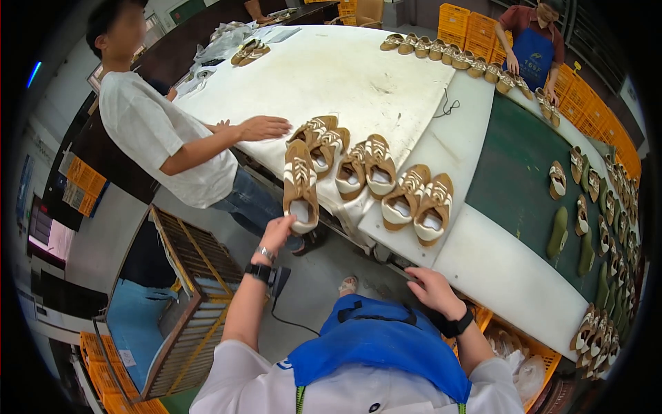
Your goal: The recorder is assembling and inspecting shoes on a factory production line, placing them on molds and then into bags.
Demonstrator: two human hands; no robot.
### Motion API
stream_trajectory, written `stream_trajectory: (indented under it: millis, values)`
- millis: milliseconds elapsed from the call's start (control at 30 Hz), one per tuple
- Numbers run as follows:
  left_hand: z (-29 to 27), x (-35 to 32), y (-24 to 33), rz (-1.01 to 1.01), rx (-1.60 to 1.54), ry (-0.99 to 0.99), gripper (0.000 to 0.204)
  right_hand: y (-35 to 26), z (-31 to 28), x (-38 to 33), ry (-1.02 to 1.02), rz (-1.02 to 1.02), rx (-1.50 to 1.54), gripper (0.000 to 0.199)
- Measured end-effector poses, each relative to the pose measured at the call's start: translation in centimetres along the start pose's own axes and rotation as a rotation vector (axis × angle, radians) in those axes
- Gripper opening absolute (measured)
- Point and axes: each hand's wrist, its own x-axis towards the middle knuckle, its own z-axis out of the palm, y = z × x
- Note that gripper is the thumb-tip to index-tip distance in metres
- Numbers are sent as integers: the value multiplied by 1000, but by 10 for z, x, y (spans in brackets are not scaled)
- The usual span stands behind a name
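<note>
My left hand (277, 234) pinches the heel of a brown and white sneaker (300, 172), whose toe points away from me. Just beyond it is a pair of matching sneakers (323, 141) at the table's left corner. Two more pairs stand to the right: a middle pair of sneakers (367, 165) and a nearer pair of sneakers (418, 203) close to the front edge. White lining shows in their openings. With fingers apart and holding nothing, my right hand (436, 291) rests by the edge of the white table (496, 269).
A person in a white shirt (155, 131) stands left, one hand over the table. Another in a blue apron (532, 55) handles a row of shoes (476, 65). A green belt (524, 165) carries shoes and green lasts (557, 234). A slatted crate (196, 297) stands left; orange crates (476, 31) behind.
</note>
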Motion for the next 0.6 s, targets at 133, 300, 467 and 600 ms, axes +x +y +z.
stream_trajectory:
  millis: [133,300,467,600]
  values:
    - [-32,97,42,149,336,76,48,-4,8,3,134,180,-26,26]
    - [-21,147,69,424,749,-47,51,-16,24,9,335,405,-67,24]
    - [44,172,94,367,343,-428,41,-35,39,15,433,555,-72,24]
    - [70,220,104,34,22,-643,42,-54,47,13,516,626,-108,23]
